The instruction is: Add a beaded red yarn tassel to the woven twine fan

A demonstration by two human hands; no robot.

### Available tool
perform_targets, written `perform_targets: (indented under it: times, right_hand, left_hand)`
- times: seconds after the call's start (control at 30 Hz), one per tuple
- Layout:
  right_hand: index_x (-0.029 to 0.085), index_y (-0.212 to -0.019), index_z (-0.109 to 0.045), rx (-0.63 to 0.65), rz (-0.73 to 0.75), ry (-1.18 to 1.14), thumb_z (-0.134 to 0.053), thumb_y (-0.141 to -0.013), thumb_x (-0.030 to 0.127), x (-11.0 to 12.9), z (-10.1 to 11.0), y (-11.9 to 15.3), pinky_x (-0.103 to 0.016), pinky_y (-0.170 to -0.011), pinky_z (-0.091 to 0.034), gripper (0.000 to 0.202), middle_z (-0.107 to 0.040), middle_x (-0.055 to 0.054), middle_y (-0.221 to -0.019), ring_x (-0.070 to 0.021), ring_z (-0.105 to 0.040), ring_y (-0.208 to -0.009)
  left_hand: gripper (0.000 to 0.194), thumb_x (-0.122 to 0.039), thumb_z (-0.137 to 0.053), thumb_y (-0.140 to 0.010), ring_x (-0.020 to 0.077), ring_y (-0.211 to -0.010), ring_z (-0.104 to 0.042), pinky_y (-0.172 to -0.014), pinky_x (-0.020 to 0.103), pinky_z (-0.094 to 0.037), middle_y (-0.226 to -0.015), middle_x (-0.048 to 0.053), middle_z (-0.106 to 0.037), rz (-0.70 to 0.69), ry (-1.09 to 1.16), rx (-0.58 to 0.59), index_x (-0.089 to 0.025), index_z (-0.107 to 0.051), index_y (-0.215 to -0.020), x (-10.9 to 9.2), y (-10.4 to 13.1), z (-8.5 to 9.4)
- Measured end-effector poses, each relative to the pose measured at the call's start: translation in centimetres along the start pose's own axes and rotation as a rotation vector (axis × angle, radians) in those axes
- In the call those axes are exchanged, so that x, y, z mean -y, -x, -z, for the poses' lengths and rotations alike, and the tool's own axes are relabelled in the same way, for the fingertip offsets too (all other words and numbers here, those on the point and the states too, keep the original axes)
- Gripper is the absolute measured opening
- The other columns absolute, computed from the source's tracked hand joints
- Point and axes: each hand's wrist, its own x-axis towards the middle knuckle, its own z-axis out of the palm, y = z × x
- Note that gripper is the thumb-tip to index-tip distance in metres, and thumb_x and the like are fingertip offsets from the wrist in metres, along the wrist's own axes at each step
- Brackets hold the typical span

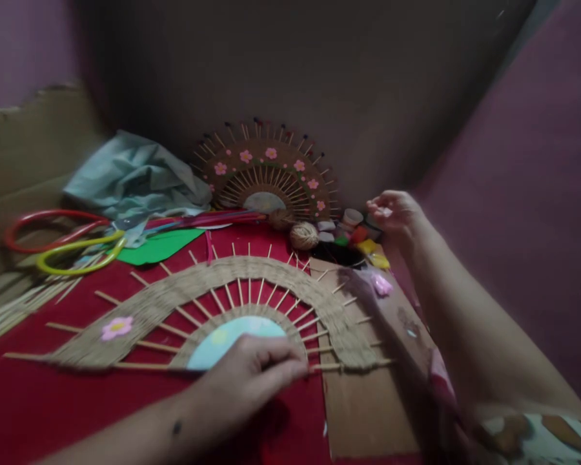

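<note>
The fan lies across a red surface and cardboard, its blue centre partly covered by the left hand (whether that pinches the bottom stick, I cannot tell). The raised right hand pinches a pale bit, too blurred to identify.

Dim, muted light, source out of frame. Back wall reads dark grey. My left hand drops a soft shadow on the red cover; cardboard has a darker patch. Right hand looks soft. Wide-angle stretch on my right forearm.
</note>
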Motion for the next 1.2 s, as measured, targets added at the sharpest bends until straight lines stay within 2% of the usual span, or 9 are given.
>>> perform_targets:
  times: [0.13,0.27,0.4,0.53,0.67,0.83,0.93,1.07,1.2]
  right_hand:
    - [0.016,-0.062,-0.042,0.137,-0.17,-0.181,-0.045,-0.073,0.001,-1.6,-1.5,7.1,-0.007,-0.034,-0.027,0.02,-0.046,0.001,-0.061,-0.0011,-0.034,-0.044]
    - [0.014,-0.072,-0.053,0.287,-0.356,-0.35,-0.05,-0.069,0.0,-4.6,-2.5,14.0,-0.008,-0.035,-0.03,0.014,-0.049,0.001,-0.062,-0.0023,-0.036,-0.045]
    - [0.016,-0.074,-0.058,0.421,-0.576,-0.442,-0.059,-0.07,0.007,-7.7,-2.1,18.2,-0.011,-0.033,-0.026,0.01,-0.05,0.002,-0.06,-0.0036,-0.036,-0.043]
    - [0.013,-0.069,-0.06,0.464,-0.653,-0.451,-0.063,-0.068,0.013,-10.2,-1.5,19.6,-0.013,-0.036,-0.025,0.004,-0.052,0.0,-0.061,-0.005,-0.043,-0.047]
    - [0.012,-0.077,-0.065,0.519,-0.636,-0.488,-0.066,-0.066,0.019,-11.5,-1.9,20.1,-0.016,-0.036,-0.022,0.013,-0.05,0.003,-0.059,-0.004,-0.035,-0.043]
    - [0.012,-0.084,-0.069,0.596,-0.517,-0.497,-0.071,-0.069,0.029,-11.8,-2.3,20.6,-0.018,-0.034,-0.01,0.023,-0.04,0.008,-0.051,-0.0028,-0.02,-0.04]
    - [0.012,-0.083,-0.071,0.627,-0.457,-0.454,-0.073,-0.069,0.03,-12.0,-2.3,20.8,-0.019,-0.035,-0.009,0.022,-0.038,0.008,-0.05,-0.0028,-0.018,-0.04]
    - [0.014,-0.069,-0.067,0.576,-0.411,-0.382,-0.078,-0.063,0.026,-12.1,-2.5,20.9,-0.019,-0.035,-0.008,0.017,-0.035,0.009,-0.047,-0.0023,-0.021,-0.038]
    - [0.016,-0.064,-0.062,0.555,-0.399,-0.302,-0.078,-0.061,0.027,-12.1,-2.3,20.9,-0.02,-0.035,-0.008,0.019,-0.034,0.011,-0.042,-0.0023,-0.021,-0.035]
  left_hand:
    - [0.03,-0.038,-0.055,-0.085,0.0105,-0.064,-0.051,-0.059,0.021,-0.039,-0.074,0.002,-0.063,0.056,0.104,-0.08,-0.014,-0.071,-0.081,-1.0,-0.1,0.6]
    - [0.036,-0.045,-0.055,-0.085,0.0068,-0.048,-0.028,-0.045,0.02,-0.02,-0.056,-0.004,-0.044,0.08,0.191,-0.099,-0.012,-0.069,-0.092,-1.3,0.2,0.8]
    - [0.035,-0.047,-0.058,-0.083,0.0059,-0.047,-0.027,-0.044,0.02,-0.02,-0.053,-0.006,-0.038,0.066,0.222,-0.142,-0.013,-0.067,-0.087,-1.6,0.5,1.0]
    - [0.03,-0.044,-0.061,-0.082,0.0052,-0.045,-0.028,-0.042,0.019,-0.019,-0.052,-0.006,-0.039,0.059,0.22,-0.268,-0.014,-0.063,-0.08,-2.2,0.6,1.4]
    - [0.028,-0.041,-0.062,-0.082,0.0048,-0.043,-0.028,-0.041,0.018,-0.019,-0.048,-0.007,-0.037,0.041,0.197,-0.341,-0.015,-0.061,-0.076,-2.4,0.4,1.9]
    - [0.028,-0.042,-0.062,-0.082,0.0046,-0.043,-0.028,-0.04,0.018,-0.018,-0.05,-0.007,-0.039,0.079,0.133,-0.335,-0.014,-0.065,-0.08,-2.2,0.3,2.0]
    - [0.029,-0.043,-0.062,-0.082,0.0046,-0.044,-0.029,-0.041,0.018,-0.018,-0.051,-0.006,-0.041,0.087,0.094,-0.331,-0.014,-0.067,-0.081,-2.1,0.3,1.8]
    - [0.027,-0.04,-0.061,-0.081,0.0049,-0.045,-0.032,-0.041,0.017,-0.02,-0.052,-0.005,-0.045,0.081,0.046,-0.332,-0.015,-0.068,-0.08,-2.3,0.1,1.7]
    - [0.027,-0.038,-0.06,-0.081,0.0053,-0.042,-0.033,-0.039,0.017,-0.022,-0.048,-0.005,-0.045,0.157,-0.048,-0.294,-0.014,-0.071,-0.083,-2.5,-0.2,2.6]
